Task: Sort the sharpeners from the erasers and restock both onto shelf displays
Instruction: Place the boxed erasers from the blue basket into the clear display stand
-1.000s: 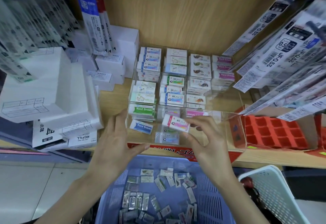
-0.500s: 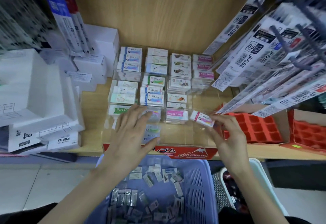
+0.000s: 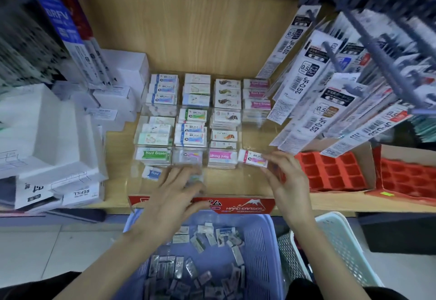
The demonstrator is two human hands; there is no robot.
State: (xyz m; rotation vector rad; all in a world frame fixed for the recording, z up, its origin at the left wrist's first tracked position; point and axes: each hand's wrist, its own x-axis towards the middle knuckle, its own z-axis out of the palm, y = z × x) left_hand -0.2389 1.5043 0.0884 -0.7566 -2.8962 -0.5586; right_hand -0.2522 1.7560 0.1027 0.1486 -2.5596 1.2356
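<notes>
My right hand (image 3: 286, 179) pinches a white eraser with a pink-and-blue sleeve (image 3: 252, 158) at the front right compartment of the clear eraser display (image 3: 250, 179), beside a pink Hard Eraser stack (image 3: 222, 156). My left hand (image 3: 174, 193) is spread, fingers straight, over the display's front row, with a wrapped item blurred under its fingertips. A blue Hard Eraser (image 3: 152, 172) lies just left of it. The blue basket (image 3: 264, 252) below holds several small wrapped erasers and sharpeners.
White refill boxes (image 3: 47, 134) are stacked at the left of the wooden shelf. Hanging refill packets (image 3: 313, 101) overhang the right side. Red trays (image 3: 335, 172) sit at the right. A white basket (image 3: 344, 247) stands beside the blue one.
My right hand has carried the eraser from the display's front middle to its front right compartment. My left hand has slid rightward along the front row.
</notes>
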